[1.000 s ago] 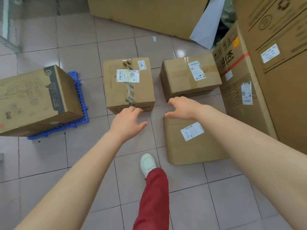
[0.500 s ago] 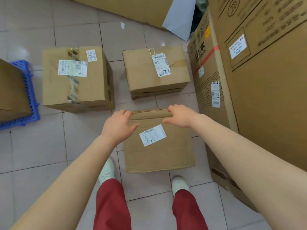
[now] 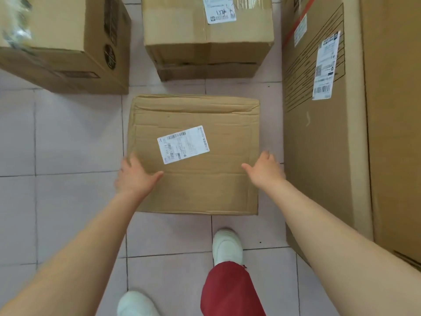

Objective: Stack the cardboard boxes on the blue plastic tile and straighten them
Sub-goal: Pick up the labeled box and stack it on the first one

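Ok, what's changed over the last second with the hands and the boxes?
The left hand and right hand came off the flat box's far edge and now sit at its left and right sides. The person stepped closer. No box has shifted on the floor.

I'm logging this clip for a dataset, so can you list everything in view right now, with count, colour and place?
flat cardboard box: 1, brown, on the floor at centre, white shipping label on top
cardboard box with handwritten label: 1, brown, beyond the flat box, top centre
cardboard box with dark print: 1, brown, top left
tall cardboard cartons: at least 2, brown, along the right edge, white labels and a red stripe
floor tiles: many, pale pink-grey, dark grout lines
shoes: 2, white, bottom centre
trouser leg: 1 visible, red, bottom centre
left hand: 1, open, at the flat box's left edge
right hand: 1, open, at its right edge
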